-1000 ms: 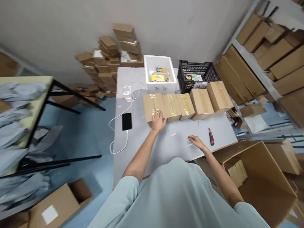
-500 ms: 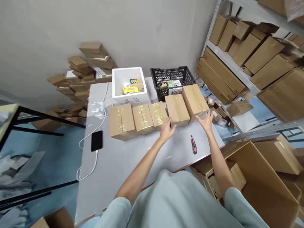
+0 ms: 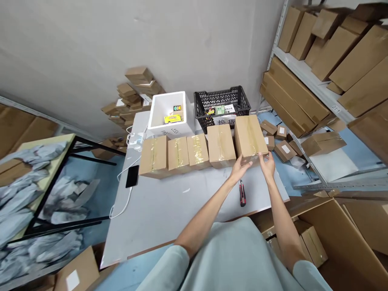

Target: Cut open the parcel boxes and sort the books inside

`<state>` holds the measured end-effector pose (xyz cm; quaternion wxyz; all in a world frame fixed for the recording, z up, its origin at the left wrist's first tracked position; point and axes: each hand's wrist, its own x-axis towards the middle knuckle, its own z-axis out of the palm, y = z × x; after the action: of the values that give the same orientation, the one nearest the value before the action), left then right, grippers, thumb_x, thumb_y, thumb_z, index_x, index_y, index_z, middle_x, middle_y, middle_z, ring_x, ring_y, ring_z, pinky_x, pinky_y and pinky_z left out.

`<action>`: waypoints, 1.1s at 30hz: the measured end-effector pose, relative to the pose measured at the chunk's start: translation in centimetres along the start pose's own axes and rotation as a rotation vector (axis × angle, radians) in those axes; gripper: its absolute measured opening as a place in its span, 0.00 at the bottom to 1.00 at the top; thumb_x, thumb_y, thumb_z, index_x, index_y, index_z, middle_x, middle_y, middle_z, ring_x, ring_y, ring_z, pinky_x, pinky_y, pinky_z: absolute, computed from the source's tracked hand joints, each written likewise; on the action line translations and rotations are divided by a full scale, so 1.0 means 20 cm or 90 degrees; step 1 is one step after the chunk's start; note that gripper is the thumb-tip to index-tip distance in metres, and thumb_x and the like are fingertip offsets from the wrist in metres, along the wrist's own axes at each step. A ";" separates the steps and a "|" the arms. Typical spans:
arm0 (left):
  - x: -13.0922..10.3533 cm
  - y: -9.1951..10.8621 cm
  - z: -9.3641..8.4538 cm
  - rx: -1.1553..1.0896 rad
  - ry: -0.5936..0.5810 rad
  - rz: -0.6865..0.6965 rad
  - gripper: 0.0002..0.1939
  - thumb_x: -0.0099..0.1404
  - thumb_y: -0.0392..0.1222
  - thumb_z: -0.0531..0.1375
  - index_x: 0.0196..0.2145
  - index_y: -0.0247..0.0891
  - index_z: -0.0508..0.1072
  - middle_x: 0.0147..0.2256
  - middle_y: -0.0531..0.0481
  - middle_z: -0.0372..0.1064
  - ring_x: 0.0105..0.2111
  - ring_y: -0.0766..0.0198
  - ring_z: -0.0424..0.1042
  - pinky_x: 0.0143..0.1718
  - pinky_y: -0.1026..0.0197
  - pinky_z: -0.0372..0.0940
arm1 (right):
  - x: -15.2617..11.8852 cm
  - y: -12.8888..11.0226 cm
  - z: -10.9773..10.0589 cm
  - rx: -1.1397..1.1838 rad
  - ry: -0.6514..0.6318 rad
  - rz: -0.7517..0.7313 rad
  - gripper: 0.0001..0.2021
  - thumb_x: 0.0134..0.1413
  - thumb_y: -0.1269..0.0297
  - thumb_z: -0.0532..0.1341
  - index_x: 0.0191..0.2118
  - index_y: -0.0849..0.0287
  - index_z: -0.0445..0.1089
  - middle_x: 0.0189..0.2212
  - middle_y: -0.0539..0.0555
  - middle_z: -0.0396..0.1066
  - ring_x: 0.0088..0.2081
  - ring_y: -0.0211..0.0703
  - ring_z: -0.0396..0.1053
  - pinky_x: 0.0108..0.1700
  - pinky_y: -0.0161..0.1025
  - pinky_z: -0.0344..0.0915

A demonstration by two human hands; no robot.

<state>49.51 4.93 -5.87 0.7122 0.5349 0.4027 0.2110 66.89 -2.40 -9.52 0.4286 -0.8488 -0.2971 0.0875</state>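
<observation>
Several taped cardboard boxes stand in a row on the grey table (image 3: 157, 218). At the right end is the largest cardboard box (image 3: 250, 135), with both hands on its near end. My left hand (image 3: 239, 169) presses its near left corner, thumb reaching along the front face. At the near right corner, my right hand (image 3: 267, 165) grips with fingers on the edge. Just left of that box stands another cardboard box (image 3: 221, 141), apart from my hands. A red and black utility knife (image 3: 242, 194) lies on the table below my left hand.
Behind the row stand a white foam box (image 3: 168, 99) and a black plastic crate (image 3: 222, 97), both with small packages inside. A phone (image 3: 132, 176) on a white cable lies at the left. Shelving (image 3: 318, 87) with cartons rises at the right, above a large open carton (image 3: 342, 242).
My left hand has moved right, from the neighbouring box to the rightmost one. Both hands now hold its near end. The view has shifted, showing more of the left side.
</observation>
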 end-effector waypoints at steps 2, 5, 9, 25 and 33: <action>-0.16 -0.05 -0.03 -0.024 0.007 0.036 0.60 0.63 0.60 0.77 0.82 0.38 0.59 0.78 0.28 0.61 0.76 0.37 0.66 0.74 0.40 0.65 | -0.17 -0.02 -0.11 0.018 0.026 0.015 0.43 0.68 0.28 0.57 0.67 0.64 0.72 0.58 0.73 0.80 0.59 0.65 0.79 0.66 0.61 0.72; -0.39 -0.10 -0.16 -0.027 0.043 0.069 0.55 0.66 0.62 0.75 0.81 0.39 0.61 0.61 0.34 0.82 0.64 0.43 0.79 0.67 0.43 0.72 | -0.53 -0.13 -0.24 0.033 0.027 -0.038 0.37 0.74 0.33 0.59 0.69 0.61 0.70 0.56 0.69 0.78 0.57 0.62 0.79 0.66 0.63 0.73; -0.54 -0.12 -0.46 0.027 0.210 0.072 0.50 0.66 0.65 0.73 0.77 0.40 0.69 0.48 0.40 0.85 0.45 0.51 0.83 0.51 0.49 0.78 | -1.05 -0.31 -0.30 0.047 -0.165 -0.137 0.29 0.80 0.45 0.57 0.75 0.56 0.64 0.61 0.68 0.74 0.60 0.60 0.79 0.64 0.59 0.77; -0.95 -0.45 -0.83 0.029 0.229 -0.045 0.43 0.67 0.64 0.71 0.72 0.40 0.74 0.76 0.34 0.67 0.75 0.37 0.69 0.73 0.38 0.70 | -0.45 0.00 -0.23 0.169 -0.208 0.072 0.44 0.58 0.26 0.63 0.60 0.65 0.79 0.62 0.75 0.82 0.64 0.69 0.80 0.70 0.64 0.73; -1.29 -0.39 -1.26 0.049 0.363 0.074 0.39 0.68 0.64 0.70 0.67 0.36 0.80 0.67 0.37 0.79 0.65 0.43 0.79 0.68 0.42 0.76 | -1.09 -0.33 -0.12 0.070 -0.224 -0.032 0.38 0.69 0.35 0.65 0.68 0.63 0.77 0.64 0.70 0.81 0.59 0.63 0.83 0.67 0.60 0.76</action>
<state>13.28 -1.65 -6.74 0.5365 0.5028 0.5628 0.3776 47.52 -13.62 -5.23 0.4179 -0.7880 -0.3834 0.2396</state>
